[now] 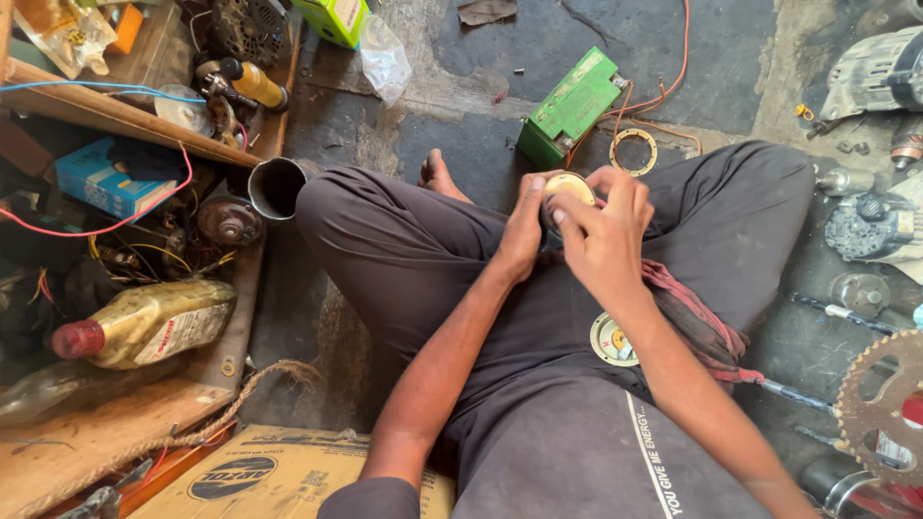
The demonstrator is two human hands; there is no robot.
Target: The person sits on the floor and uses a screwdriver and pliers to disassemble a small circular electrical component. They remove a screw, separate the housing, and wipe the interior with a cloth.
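- Holding a small round cream-coloured part (569, 185) between both hands above the crossed legs, the person grips it from two sides: the left hand (524, 235) pinches its near-left edge, and the right hand (606, 235) curls its fingers (625, 192) over the top and far edge.
- Both grips are closed on the part; how hard they press cannot be told.
- To do this well, I judge one hand should stay the steady clamp while the other does the working, so the part does not spin free.
- Just below the grip, on the lap, lies a round disc (612, 339) beside a red cloth (697, 322); keeping the work over the lap would catch anything that drops.
- Beyond the grip, on the floor, sit a thin ring (633, 151) and a green battery (572, 108) with orange wires.
- Well off to the right of the grip lies a toothed sprocket (880, 404).
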